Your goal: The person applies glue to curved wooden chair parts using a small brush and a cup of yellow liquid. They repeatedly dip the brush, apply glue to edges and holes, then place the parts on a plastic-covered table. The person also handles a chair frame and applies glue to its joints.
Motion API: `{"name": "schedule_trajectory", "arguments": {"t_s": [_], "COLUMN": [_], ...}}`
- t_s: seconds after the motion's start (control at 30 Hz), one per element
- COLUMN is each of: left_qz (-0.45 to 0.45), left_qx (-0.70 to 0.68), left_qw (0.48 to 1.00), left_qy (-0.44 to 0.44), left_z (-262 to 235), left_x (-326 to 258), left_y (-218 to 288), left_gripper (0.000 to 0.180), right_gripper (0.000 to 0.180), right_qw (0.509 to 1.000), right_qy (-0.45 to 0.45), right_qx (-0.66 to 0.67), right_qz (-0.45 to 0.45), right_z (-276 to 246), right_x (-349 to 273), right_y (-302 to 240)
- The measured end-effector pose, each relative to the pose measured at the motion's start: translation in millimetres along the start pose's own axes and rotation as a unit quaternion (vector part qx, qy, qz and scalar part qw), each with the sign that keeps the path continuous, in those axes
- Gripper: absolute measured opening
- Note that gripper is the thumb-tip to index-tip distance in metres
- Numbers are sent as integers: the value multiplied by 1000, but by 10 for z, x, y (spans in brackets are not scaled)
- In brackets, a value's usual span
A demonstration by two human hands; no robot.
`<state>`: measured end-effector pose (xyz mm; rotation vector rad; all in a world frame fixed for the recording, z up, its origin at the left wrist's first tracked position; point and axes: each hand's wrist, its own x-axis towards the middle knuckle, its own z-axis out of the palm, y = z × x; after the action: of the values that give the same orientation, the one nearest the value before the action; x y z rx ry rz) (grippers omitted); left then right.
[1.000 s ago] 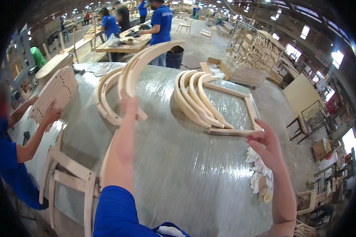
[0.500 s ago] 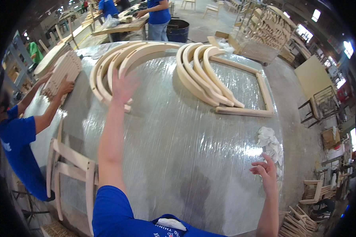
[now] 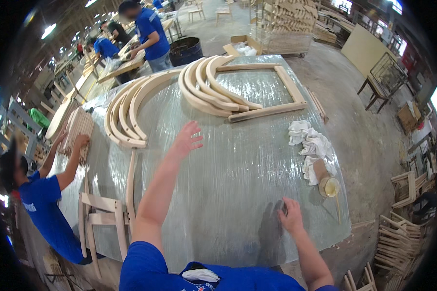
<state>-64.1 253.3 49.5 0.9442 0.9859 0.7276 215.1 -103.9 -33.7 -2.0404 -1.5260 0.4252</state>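
1. Down near the front edge of the plastic-wrapped table [image 3: 218,194], the right hand [image 3: 290,217] is pressing flat on the wrap with something small and dark [image 3: 283,207] pinned under the fingers. Can't tell what it is, it's mostly hidden.
2. Further out, the left hand [image 3: 187,139] is hovering over the middle of the table, fingers spread wide, gripping nothing.
3. Just beyond that hand, the nearer stack of curved wooden pieces [image 3: 126,114] is lying flat, its ends stopping close to the left fingers.
4. A second curved stack [image 3: 206,89] is sitting further back, touching a straight-sided wooden frame [image 3: 277,87] that's reaching toward the far right edge.
5. Between the two hands, a wide stretch of bare wrap is lying open.
6. Near the right edge, white rags [image 3: 310,143] and a small jar [image 3: 329,185] are crowding the rim.
7. Off the left edge, another person in blue [image 3: 39,199] is touching a slatted wooden panel [image 3: 75,131], and a chair frame [image 3: 104,216] is leaning against the table side.
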Motion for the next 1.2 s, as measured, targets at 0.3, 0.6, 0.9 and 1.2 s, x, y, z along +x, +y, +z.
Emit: {"name": "schedule_trajectory", "arguments": {"t_s": [0.3, 0.6, 0.9, 1.2], "left_qz": [117, 67, -3, 11], "left_qx": [351, 350, 384, 457], "left_qw": [861, 811, 812, 774], "left_qy": [348, 463, 440, 438], "left_z": [655, 534, -483, -1101], "left_x": [1727, 2544, 2190, 408], "left_y": [-45, 180, 359, -355], "left_gripper": [87, 92, 88, 94], "right_gripper": [34, 26, 22, 18], "right_qw": [992, 995, 995, 989], "right_qy": [108, 92, 95, 135], "right_qx": [-52, -29, -21, -4], "right_qz": [-42, -36, -19, -64], "right_z": [266, 294, 317, 323], "right_x": [-323, -283, -324, -304], "right_y": [211, 275, 231, 209]}}
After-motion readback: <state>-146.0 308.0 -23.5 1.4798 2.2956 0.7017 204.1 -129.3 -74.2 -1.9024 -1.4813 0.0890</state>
